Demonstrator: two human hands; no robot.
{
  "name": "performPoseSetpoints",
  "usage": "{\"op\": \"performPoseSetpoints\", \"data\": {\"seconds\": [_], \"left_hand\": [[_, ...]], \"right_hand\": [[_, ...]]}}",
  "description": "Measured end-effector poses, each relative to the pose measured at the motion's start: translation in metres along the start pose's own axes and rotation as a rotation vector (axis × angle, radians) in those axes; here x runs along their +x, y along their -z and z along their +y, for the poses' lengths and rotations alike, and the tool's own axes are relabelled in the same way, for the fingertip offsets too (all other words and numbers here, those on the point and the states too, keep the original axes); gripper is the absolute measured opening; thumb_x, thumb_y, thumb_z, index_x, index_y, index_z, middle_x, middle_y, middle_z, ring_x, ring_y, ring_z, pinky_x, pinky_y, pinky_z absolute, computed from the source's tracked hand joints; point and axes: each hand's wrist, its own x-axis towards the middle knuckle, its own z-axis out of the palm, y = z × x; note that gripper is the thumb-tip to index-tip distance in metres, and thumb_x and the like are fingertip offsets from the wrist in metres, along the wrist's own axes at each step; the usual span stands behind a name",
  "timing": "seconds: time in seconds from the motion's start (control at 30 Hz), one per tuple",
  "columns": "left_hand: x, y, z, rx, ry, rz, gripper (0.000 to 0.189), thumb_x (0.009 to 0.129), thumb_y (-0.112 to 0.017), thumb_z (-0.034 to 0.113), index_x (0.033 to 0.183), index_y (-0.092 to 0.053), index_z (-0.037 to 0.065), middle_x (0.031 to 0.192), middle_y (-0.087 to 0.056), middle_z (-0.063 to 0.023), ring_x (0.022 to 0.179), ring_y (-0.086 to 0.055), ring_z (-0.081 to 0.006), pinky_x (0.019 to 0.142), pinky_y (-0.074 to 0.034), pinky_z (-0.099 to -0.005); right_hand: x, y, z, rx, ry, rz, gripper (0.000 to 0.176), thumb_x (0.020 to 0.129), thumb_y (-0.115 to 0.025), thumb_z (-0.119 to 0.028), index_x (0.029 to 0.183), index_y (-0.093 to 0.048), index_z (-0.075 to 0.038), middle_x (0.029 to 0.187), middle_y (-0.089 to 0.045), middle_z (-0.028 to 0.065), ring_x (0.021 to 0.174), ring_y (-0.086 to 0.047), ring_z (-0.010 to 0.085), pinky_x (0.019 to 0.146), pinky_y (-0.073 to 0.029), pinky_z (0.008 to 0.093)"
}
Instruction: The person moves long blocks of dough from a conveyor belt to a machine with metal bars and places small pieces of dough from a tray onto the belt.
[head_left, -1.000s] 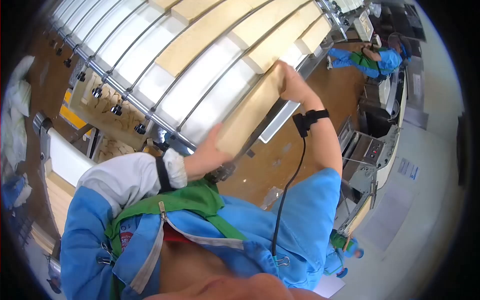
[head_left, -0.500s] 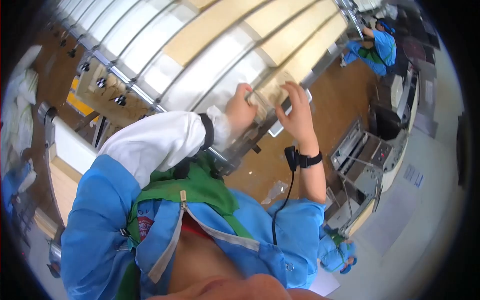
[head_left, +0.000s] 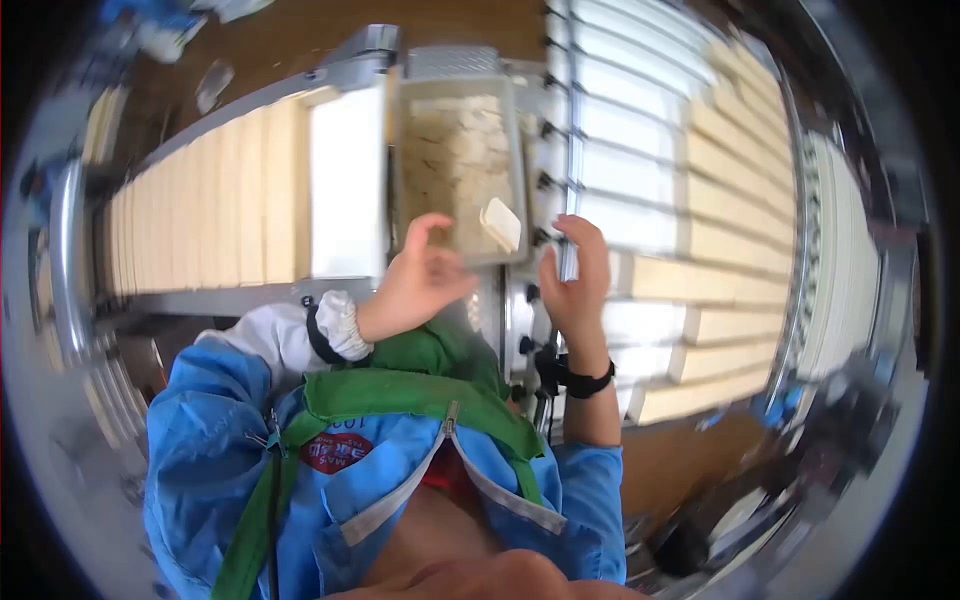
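Pale trimmed piece point(head_left: 501, 223), over the near end of the scrap-filled bin point(head_left: 400, 160) beside the belt point(head_left: 345, 190), lying apart from left hand point(head_left: 418, 283) and right hand point(head_left: 577, 285), whose fingers are spread and empty, the bin apparently placed for offcuts.

Shows left hand point(head_left: 415, 285) and right hand point(head_left: 575, 280) open, fingers spread, clasping nothing. Catches a pale block point(head_left: 501, 224) tilted between the two sets of fingertips, apart from both. Places a grey bin point(head_left: 402, 170) of pale scraps just beyond the fingers, a slab-laden belt point(head_left: 200, 200) outboard of the left hand, a roller conveyor point(head_left: 740, 280) carrying slabs outboard of the right.
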Motion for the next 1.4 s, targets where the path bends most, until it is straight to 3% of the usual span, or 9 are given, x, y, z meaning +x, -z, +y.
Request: {"op": "performPoseSetpoints", "data": {"seconds": [0.2, 0.3, 0.43, 0.63, 0.9, 1.1, 1.2, 1.37, 1.4], "left_hand": [[-0.074, 0.114, -0.115, 0.072, 0.168, 0.662, 0.081, 0.076, -0.078, 0.004, 0.14, -0.029, 0.013, 0.082, -0.053, -0.0029, 0.07, -0.053, -0.0129, 0.062, -0.047, -0.0272], [-0.092, 0.141, -0.128, 0.164, 0.319, 0.821, 0.088, 0.072, -0.08, 0.009, 0.144, -0.029, 0.013, 0.078, -0.05, -0.0016, 0.067, -0.05, -0.014, 0.059, -0.045, -0.0297], [-0.096, 0.166, -0.122, -0.008, 0.223, 0.771, 0.102, 0.072, -0.08, 0.013, 0.154, -0.02, 0.009, 0.088, -0.059, -0.0076, 0.074, -0.056, -0.0168, 0.063, -0.049, -0.0313], [-0.093, 0.195, -0.138, -0.185, 0.278, 0.581, 0.104, 0.074, -0.079, 0.011, 0.159, -0.019, 0.016, 0.079, -0.059, -0.0043, 0.071, -0.058, -0.0156, 0.066, -0.051, -0.0304], [-0.082, 0.185, -0.143, -0.208, 0.209, 0.65, 0.1, 0.075, -0.076, 0.008, 0.158, -0.02, 0.013, 0.094, -0.067, -0.012, 0.074, -0.064, -0.0194, 0.069, -0.054, -0.0324], [-0.077, 0.169, -0.11, 0.045, 0.232, 0.682, 0.096, 0.07, -0.078, 0.013, 0.151, -0.028, 0.006, 0.098, -0.069, -0.0233, 0.088, -0.069, -0.0393, 0.079, -0.055, -0.0437], [-0.064, 0.172, -0.131, 0.46, 0.004, 0.699, 0.091, 0.068, -0.079, 0.017, 0.145, -0.033, 0.0, 0.096, -0.067, -0.0283, 0.09, -0.067, -0.0454, 0.079, -0.055, -0.049], [-0.037, 0.167, -0.095, 0.623, 0.318, 0.614, 0.068, 0.068, -0.079, 0.018, 0.125, -0.048, -0.002, 0.095, -0.067, -0.0304, 0.09, -0.066, -0.0485, 0.08, -0.054, -0.0515], [-0.028, 0.161, -0.099, 0.645, 0.273, 0.655, 0.067, 0.067, -0.08, 0.019, 0.123, -0.049, -0.001, 0.095, -0.067, -0.0295, 0.091, -0.066, -0.0474, 0.08, -0.055, -0.051]], "right_hand": [[0.101, -0.25, -0.059, 0.229, 0.154, -0.396, 0.039, 0.082, -0.066, -0.009, 0.119, -0.059, 0.001, 0.124, -0.059, 0.0229, 0.119, -0.055, 0.0397, 0.102, -0.045, 0.0453], [0.128, -0.371, -0.072, 0.013, 0.277, -0.478, 0.057, 0.087, -0.066, -0.019, 0.135, -0.05, 0.006, 0.143, -0.049, 0.0237, 0.138, -0.041, 0.0376, 0.116, -0.033, 0.0437], [0.133, -0.437, -0.066, -0.221, 0.349, -0.535, 0.062, 0.095, -0.057, -0.03, 0.145, -0.043, 0.005, 0.155, -0.038, 0.021, 0.148, -0.028, 0.0334, 0.123, -0.019, 0.0433], [0.127, -0.432, -0.069, -0.433, 0.29, -0.634, 0.061, 0.099, -0.05, -0.034, 0.147, -0.04, 0.001, 0.158, -0.034, 0.018, 0.149, -0.027, 0.0314, 0.123, -0.018, 0.0464], [0.171, -0.446, -0.099, -0.491, 0.112, -0.591, 0.064, 0.067, -0.071, -0.036, 0.117, -0.059, 0.002, 0.121, -0.057, 0.0173, 0.119, -0.048, 0.0319, 0.106, -0.031, 0.0439], [0.185, -0.372, -0.063, -0.723, -0.035, -0.659, 0.075, 0.066, -0.074, -0.042, 0.121, -0.057, 0.007, 0.121, -0.058, 0.0204, 0.119, -0.051, 0.0321, 0.103, -0.036, 0.0438], [0.199, -0.306, -0.015, -0.177, -0.495, -0.857, 0.096, 0.056, -0.087, -0.046, 0.127, -0.053, 0.009, 0.14, -0.048, 0.0272, 0.132, -0.046, 0.0367, 0.11, -0.037, 0.0447], [0.172, -0.264, 0.053, 0.088, 0.2, -1.007, 0.107, 0.042, -0.097, -0.034, 0.134, -0.052, -0.006, 0.118, -0.066, 0.0138, 0.113, -0.062, 0.03, 0.103, -0.045, 0.0431], [0.159, -0.254, 0.063, -0.046, 0.385, -0.939, 0.091, 0.049, -0.093, -0.034, 0.131, -0.056, -0.018, 0.116, -0.067, 0.0115, 0.109, -0.063, 0.0348, 0.093, -0.05, 0.0461]]}}
